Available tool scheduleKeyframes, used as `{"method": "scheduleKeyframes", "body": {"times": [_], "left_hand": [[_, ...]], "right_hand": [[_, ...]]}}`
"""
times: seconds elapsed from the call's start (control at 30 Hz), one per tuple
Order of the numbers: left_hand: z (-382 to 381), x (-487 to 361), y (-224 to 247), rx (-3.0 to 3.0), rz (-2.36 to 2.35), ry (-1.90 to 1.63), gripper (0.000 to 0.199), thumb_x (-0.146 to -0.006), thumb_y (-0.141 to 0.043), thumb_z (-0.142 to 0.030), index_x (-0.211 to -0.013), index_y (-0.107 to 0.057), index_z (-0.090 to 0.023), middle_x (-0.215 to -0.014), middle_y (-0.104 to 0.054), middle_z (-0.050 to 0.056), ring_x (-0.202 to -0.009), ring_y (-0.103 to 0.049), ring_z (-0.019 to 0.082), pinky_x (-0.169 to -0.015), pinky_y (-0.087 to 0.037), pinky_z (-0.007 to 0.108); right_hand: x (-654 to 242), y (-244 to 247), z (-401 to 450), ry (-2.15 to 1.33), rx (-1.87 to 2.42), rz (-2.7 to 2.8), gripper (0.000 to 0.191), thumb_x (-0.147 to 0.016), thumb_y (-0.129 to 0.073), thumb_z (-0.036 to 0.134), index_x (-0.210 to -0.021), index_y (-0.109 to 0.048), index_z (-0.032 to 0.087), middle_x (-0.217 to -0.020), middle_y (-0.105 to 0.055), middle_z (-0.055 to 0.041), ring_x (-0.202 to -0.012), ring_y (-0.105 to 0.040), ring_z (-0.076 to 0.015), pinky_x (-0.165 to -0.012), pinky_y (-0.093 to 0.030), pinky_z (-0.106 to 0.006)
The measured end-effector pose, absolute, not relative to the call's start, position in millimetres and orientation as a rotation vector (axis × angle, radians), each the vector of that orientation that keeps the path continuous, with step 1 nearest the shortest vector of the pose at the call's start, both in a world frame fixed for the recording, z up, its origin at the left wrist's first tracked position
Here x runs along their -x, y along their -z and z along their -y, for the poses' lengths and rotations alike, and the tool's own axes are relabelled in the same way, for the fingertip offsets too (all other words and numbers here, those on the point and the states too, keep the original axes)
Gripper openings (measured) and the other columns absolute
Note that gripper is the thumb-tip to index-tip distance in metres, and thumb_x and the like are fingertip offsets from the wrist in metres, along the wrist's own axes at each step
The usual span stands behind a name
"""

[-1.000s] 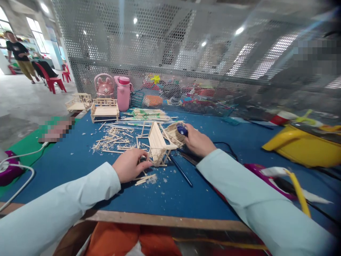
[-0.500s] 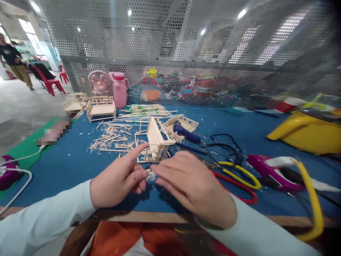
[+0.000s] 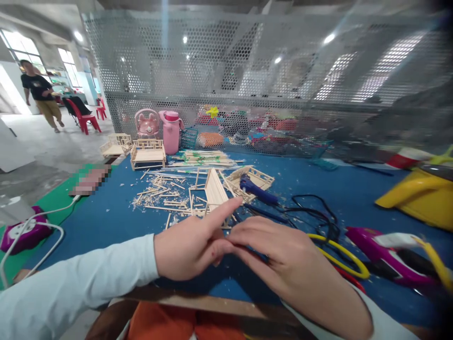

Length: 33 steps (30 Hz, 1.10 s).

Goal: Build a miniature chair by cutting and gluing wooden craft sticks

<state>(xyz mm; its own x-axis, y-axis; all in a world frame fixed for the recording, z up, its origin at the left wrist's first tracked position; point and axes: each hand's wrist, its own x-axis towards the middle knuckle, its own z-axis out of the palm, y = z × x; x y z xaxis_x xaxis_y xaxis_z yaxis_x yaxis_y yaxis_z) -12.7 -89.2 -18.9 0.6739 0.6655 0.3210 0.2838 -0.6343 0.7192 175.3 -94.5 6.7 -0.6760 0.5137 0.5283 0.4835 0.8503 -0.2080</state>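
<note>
My left hand (image 3: 198, 248) is over the near part of the blue mat, its index finger stretched out and its other fingers curled. My right hand (image 3: 283, 255) meets it, thumb and fingertips close together at the left thumb. Whatever lies between the fingertips is hidden or too small to name. Just beyond them a small stick-built frame (image 3: 215, 189) stands on the mat, partly covered by my left index finger. Behind it a blue glue gun (image 3: 260, 191) rests on another stick-built piece (image 3: 267, 178).
Loose sticks and scraps (image 3: 159, 191) lie left of the frame. Two small stick-built benches (image 3: 148, 156) and a pink bottle (image 3: 171, 134) stand behind. Yellow-handled pliers (image 3: 341, 255), black cables and a purple tool (image 3: 392, 259) are right. A person (image 3: 40, 94) walks far left.
The view has shifted, so the table items sit further right and lower. My hands have come together at the fingertips, and my left hand now covers part of the stick-built frame.
</note>
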Motion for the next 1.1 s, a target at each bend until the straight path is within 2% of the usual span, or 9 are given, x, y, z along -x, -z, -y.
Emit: {"method": "scheduleKeyframes", "body": {"times": [0.1,0.17,0.23,0.27,0.4,0.57,0.73,0.83,1.1], "left_hand": [[85.9,13.5,24.1,-2.207,-0.786,-0.843,0.067,-0.09,-0.046,-0.025,-0.148,-0.016,-0.014,-0.063,-0.059,-0.003,-0.054,-0.052,0.013,-0.057,-0.043,0.024],[78.8,20.1,28.6,-2.105,-0.947,-1.062,0.061,-0.086,-0.053,-0.028,-0.141,-0.03,-0.015,-0.059,-0.051,-0.006,-0.05,-0.045,0.01,-0.052,-0.039,0.022],[67.7,29.5,32.7,-1.866,-1.16,-1.416,0.036,-0.087,-0.05,-0.029,-0.12,-0.049,-0.015,-0.06,-0.044,-0.006,-0.051,-0.041,0.009,-0.05,-0.036,0.02],[61.7,34.0,34.6,-1.747,-1.203,-1.525,0.028,-0.086,-0.05,-0.029,-0.11,-0.053,-0.015,-0.063,-0.044,-0.005,-0.053,-0.042,0.009,-0.049,-0.036,0.02],[47.3,42.1,42.0,-1.604,-1.21,-1.401,0.02,-0.084,-0.052,-0.031,-0.092,-0.06,-0.014,-0.072,-0.056,0.0,-0.061,-0.049,0.01,-0.049,-0.04,0.019],[53.0,31.4,50.0,-1.697,-1.215,-1.341,0.019,-0.078,-0.058,-0.028,-0.089,-0.063,-0.014,-0.075,-0.063,0.002,-0.061,-0.053,0.009,-0.056,-0.046,0.021],[55.6,24.0,55.5,-1.801,-1.152,-1.365,0.02,-0.076,-0.06,-0.021,-0.094,-0.063,-0.013,-0.082,-0.067,0.004,-0.074,-0.062,0.012,-0.065,-0.051,0.022],[55.7,22.4,54.4,-1.898,-1.151,-1.433,0.021,-0.077,-0.058,-0.018,-0.097,-0.065,-0.012,-0.086,-0.069,0.005,-0.075,-0.063,0.011,-0.065,-0.051,0.021],[57.1,22.4,48.5,-2.115,-1.175,-1.463,0.018,-0.08,-0.055,-0.015,-0.09,-0.07,-0.014,-0.085,-0.071,0.005,-0.075,-0.064,0.012,-0.068,-0.052,0.022]], "right_hand": [[-176.9,-4.3,91.4,-0.047,0.76,2.453,0.016,-0.086,-0.052,0.012,-0.079,-0.064,0.019,-0.075,-0.069,-0.002,-0.069,-0.063,-0.0139,-0.063,-0.049,-0.024],[-179.8,-0.4,86.0,-0.04,0.823,2.412,0.015,-0.086,-0.052,0.012,-0.08,-0.064,0.019,-0.076,-0.069,-0.002,-0.069,-0.064,-0.0135,-0.063,-0.049,-0.024],[-183.2,5.3,79.4,-0.029,0.9,2.313,0.014,-0.086,-0.054,0.013,-0.079,-0.064,0.019,-0.077,-0.069,-0.0024,-0.07,-0.065,-0.0133,-0.064,-0.05,-0.023],[-184.3,8.8,76.3,-0.026,0.937,2.254,0.013,-0.086,-0.055,0.014,-0.078,-0.064,0.019,-0.078,-0.07,-0.0026,-0.071,-0.065,-0.0136,-0.066,-0.05,-0.024],[-179.5,22.4,69.2,-0.044,1.03,2.079,0.01,-0.083,-0.059,0.015,-0.078,-0.066,0.02,-0.078,-0.072,-0.0021,-0.072,-0.067,-0.0153,-0.07,-0.052,-0.026],[-161.1,26.6,66.6,0.017,1.003,2.013,0.01,-0.081,-0.061,0.016,-0.077,-0.069,0.019,-0.078,-0.072,-0.0026,-0.073,-0.066,-0.0149,-0.071,-0.051,-0.026],[-149.4,25.3,65.2,0.118,1.072,1.987,0.013,-0.079,-0.06,0.019,-0.073,-0.071,0.018,-0.063,-0.067,-0.0012,-0.059,-0.059,-0.0132,-0.059,-0.044,-0.026],[-145.8,26.2,65.3,0.145,1.087,1.993,0.014,-0.079,-0.06,0.019,-0.072,-0.072,0.018,-0.059,-0.066,-0.0004,-0.054,-0.057,-0.0119,-0.054,-0.04,-0.025],[-141.4,25.4,63.9,0.173,1.149,1.978,0.015,-0.077,-0.06,0.021,-0.071,-0.073,0.019,-0.055,-0.066,0.0005,-0.046,-0.052,-0.0099,-0.047,-0.034,-0.024]]}}
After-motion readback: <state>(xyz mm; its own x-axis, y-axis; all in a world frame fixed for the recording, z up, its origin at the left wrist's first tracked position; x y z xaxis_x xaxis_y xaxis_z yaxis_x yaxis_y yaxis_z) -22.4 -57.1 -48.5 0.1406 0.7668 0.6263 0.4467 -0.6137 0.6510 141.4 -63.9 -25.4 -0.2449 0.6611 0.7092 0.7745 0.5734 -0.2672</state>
